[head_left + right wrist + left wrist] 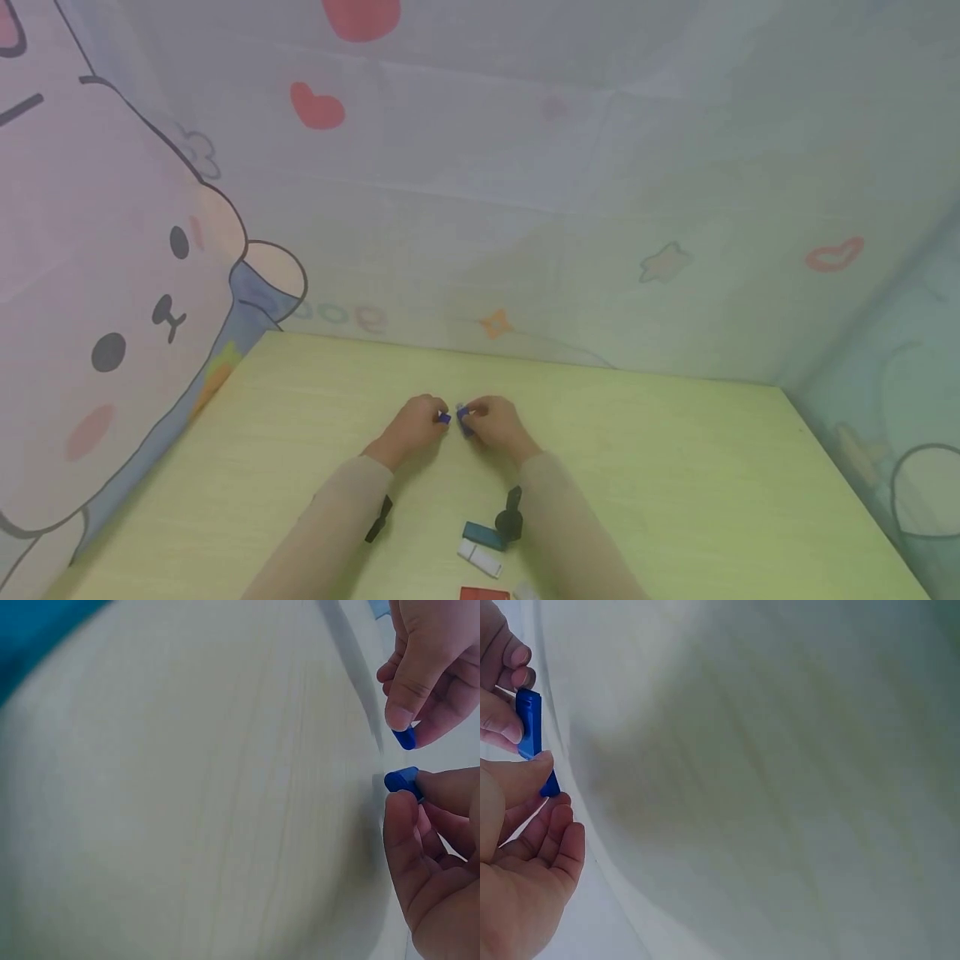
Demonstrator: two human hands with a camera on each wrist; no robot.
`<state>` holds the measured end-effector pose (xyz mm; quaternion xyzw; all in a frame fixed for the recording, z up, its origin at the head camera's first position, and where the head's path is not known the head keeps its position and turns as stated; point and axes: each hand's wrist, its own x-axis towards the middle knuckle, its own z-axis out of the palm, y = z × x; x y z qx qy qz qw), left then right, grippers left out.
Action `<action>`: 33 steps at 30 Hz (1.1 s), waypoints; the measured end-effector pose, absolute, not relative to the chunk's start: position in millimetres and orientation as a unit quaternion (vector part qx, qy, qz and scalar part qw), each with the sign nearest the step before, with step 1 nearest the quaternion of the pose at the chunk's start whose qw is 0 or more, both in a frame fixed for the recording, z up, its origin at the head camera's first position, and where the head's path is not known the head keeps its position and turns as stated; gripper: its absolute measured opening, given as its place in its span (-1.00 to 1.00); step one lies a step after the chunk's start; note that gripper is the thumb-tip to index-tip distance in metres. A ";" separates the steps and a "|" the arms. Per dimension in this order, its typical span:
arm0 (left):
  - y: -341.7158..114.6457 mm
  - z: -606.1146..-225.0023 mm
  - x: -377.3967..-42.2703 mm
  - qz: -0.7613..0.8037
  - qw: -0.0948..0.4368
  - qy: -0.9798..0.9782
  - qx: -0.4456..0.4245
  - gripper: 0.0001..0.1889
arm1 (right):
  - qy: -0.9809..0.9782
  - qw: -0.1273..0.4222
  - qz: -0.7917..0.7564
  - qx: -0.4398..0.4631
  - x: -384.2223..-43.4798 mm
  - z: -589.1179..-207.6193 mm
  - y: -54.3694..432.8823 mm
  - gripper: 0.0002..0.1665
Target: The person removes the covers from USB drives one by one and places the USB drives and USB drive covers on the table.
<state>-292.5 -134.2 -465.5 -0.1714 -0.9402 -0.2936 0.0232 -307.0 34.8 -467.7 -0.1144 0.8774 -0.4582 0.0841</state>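
Note:
My left hand [411, 427] pinches a small blue cap [445, 418] between thumb and fingers. Opposite it, my right hand [497, 423] holds a blue USB flash drive [465, 423], whose silver plug points away at its far end. A narrow gap separates the cap from the drive in the head view. In the left wrist view the cap [552, 786] pokes out beyond the left thumb, and the drive [529, 724] lies under the right thumb. The right wrist view has the drive [403, 781] just below the cap [406, 739]; fingers hide part of both.
Nearer the front of the pale wooden table [675, 483] lie a teal USB stick [484, 536], a white one [480, 557] and a red one [483, 594]. Another whitish piece [525, 592] is cut off by the frame. A printed cloth [525, 208] hangs behind the table.

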 end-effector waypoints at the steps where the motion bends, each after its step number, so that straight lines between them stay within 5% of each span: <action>1: -134.2 -466.1 -292.6 -0.293 0.022 -0.940 -0.172 -0.82 | 0.877 0.086 -0.458 -0.114 -306.8 -468.6 34.7 -0.64; 33: -131.8 -469.2 -294.6 -0.290 -0.017 -0.943 -0.161 -0.81 | 0.882 0.103 -0.450 -0.095 -306.8 -468.5 29.2 -0.69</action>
